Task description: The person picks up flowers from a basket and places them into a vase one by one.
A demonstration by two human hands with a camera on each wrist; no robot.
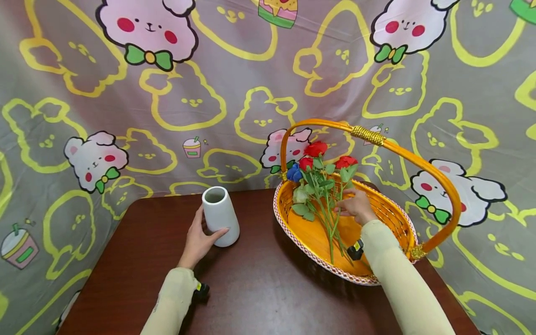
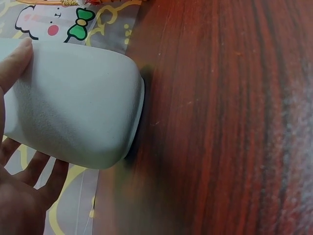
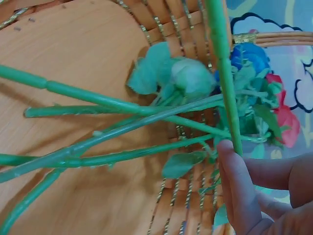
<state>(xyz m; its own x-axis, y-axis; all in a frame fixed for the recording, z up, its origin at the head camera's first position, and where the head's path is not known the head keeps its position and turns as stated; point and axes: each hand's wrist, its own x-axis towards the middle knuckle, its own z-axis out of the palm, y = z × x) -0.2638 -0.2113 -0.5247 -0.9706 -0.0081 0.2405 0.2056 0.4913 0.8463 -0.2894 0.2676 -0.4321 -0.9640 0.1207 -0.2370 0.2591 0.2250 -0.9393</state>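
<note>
A white vase (image 1: 222, 216) stands upright on the table, and my left hand (image 1: 201, 239) grips its side, thumb across the front. In the left wrist view the fingers and thumb lie on either side of the vase (image 2: 80, 98). My right hand (image 1: 356, 207) is over the basket (image 1: 305, 249), among the flower stems (image 1: 331, 228). The right wrist view shows thumb and fingers of the right hand (image 3: 264, 191) pinching one green stem (image 3: 226, 83); other stems cross beside it. Red roses (image 1: 345, 162), a blue flower (image 1: 294, 173) and a whitish flower (image 1: 299, 194) lean at the basket's back left.
The basket's arched handle (image 1: 431, 170) rises over it from back left to front right. Dark brown wood forms the table (image 1: 259, 298). Behind it hangs a patterned cloth (image 1: 234, 125).
</note>
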